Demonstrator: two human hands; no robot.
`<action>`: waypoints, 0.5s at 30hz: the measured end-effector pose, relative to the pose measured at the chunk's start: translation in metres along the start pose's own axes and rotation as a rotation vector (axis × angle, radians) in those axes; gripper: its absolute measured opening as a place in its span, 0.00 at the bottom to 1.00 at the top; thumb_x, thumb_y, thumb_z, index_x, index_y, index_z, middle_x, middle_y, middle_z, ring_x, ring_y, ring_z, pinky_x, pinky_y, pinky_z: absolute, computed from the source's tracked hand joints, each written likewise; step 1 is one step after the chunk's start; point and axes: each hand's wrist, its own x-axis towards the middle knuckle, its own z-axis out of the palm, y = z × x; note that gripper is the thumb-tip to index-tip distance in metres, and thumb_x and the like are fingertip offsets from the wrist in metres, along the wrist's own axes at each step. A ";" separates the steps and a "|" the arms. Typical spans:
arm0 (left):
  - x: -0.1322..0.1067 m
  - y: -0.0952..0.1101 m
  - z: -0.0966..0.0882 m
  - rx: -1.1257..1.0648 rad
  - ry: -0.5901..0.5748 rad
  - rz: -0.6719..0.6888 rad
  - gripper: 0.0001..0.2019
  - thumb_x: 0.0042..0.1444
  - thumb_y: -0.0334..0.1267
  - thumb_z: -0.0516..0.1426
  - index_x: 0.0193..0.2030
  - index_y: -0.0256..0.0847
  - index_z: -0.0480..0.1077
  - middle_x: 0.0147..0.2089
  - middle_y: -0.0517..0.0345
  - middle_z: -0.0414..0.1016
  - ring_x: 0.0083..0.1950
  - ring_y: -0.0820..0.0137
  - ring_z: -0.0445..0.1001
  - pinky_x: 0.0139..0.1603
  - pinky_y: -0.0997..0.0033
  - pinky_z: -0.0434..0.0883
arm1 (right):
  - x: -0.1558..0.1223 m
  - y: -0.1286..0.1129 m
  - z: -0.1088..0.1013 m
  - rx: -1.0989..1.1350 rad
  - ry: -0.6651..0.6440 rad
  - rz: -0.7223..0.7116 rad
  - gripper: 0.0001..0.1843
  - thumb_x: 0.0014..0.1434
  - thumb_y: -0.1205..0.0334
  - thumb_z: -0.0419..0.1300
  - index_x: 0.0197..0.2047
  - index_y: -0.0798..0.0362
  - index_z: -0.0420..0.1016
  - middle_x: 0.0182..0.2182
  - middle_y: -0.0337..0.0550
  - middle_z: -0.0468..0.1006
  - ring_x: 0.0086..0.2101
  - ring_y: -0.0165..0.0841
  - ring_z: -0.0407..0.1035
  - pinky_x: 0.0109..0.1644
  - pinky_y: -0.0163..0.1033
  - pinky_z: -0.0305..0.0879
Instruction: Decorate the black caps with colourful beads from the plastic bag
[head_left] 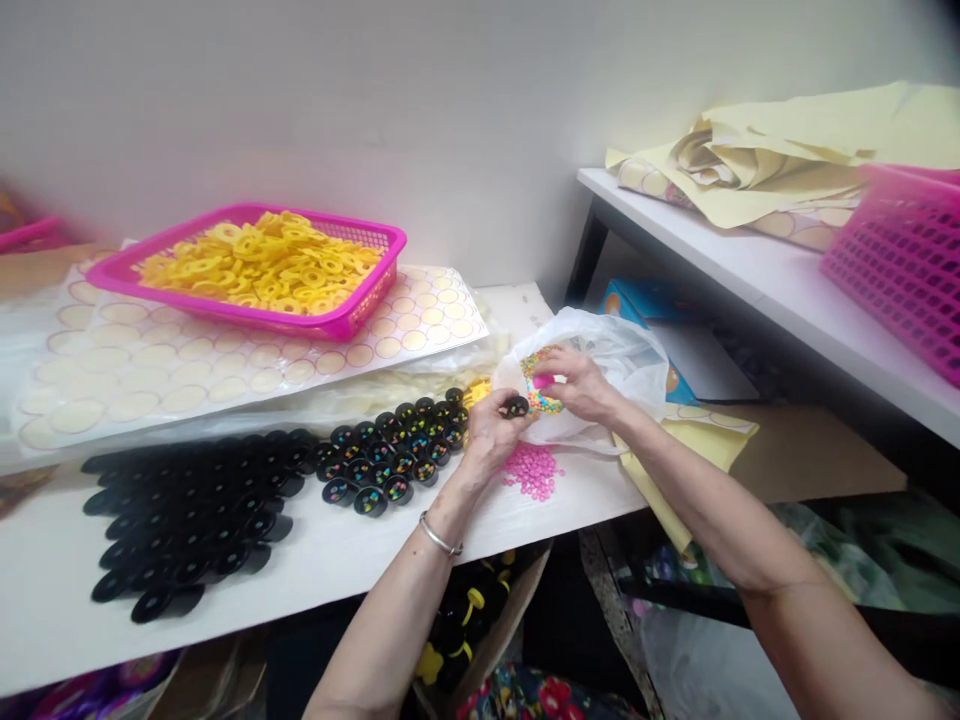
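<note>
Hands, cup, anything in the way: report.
Left hand gripping black cup. Right hand holding pink item at white bag. Pink pieces nearby, apparently not blocking.

The head camera looks forward, down over the table [337, 550].

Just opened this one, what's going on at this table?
A person's left hand holds a small black cup; the right hand, holding something pink, is at a plastic bag of colourful beads. On the table, cups containing colourful bits stand beside more black cups, and pink beads lie in a pile.
</note>
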 end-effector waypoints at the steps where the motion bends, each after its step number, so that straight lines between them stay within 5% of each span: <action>1: -0.009 0.003 -0.006 -0.006 0.023 0.015 0.14 0.38 0.35 0.63 0.36 0.38 0.73 0.32 0.60 0.72 0.34 0.71 0.70 0.36 0.73 0.67 | -0.002 0.009 0.005 0.139 0.024 0.085 0.06 0.49 0.67 0.59 0.31 0.56 0.77 0.29 0.42 0.75 0.33 0.34 0.65 0.38 0.38 0.61; 5: -0.067 0.017 -0.044 0.048 0.086 0.059 0.14 0.39 0.35 0.64 0.37 0.40 0.75 0.42 0.54 0.74 0.43 0.67 0.71 0.41 0.71 0.69 | -0.012 0.038 0.025 0.330 0.001 0.329 0.07 0.46 0.63 0.59 0.27 0.57 0.75 0.23 0.38 0.71 0.26 0.31 0.63 0.31 0.36 0.58; 10: -0.147 0.000 -0.093 0.244 0.202 -0.087 0.14 0.39 0.36 0.65 0.37 0.41 0.76 0.37 0.56 0.75 0.38 0.68 0.71 0.41 0.68 0.69 | -0.015 0.052 0.036 0.057 -0.066 0.333 0.09 0.47 0.61 0.58 0.27 0.56 0.76 0.22 0.39 0.70 0.27 0.32 0.63 0.32 0.37 0.57; 15: -0.173 -0.031 -0.118 0.506 0.415 -0.035 0.14 0.42 0.39 0.64 0.39 0.41 0.75 0.36 0.56 0.74 0.38 0.67 0.71 0.42 0.66 0.69 | -0.023 0.034 0.033 -0.129 0.163 0.227 0.12 0.50 0.60 0.58 0.34 0.58 0.76 0.33 0.48 0.75 0.35 0.39 0.68 0.41 0.44 0.63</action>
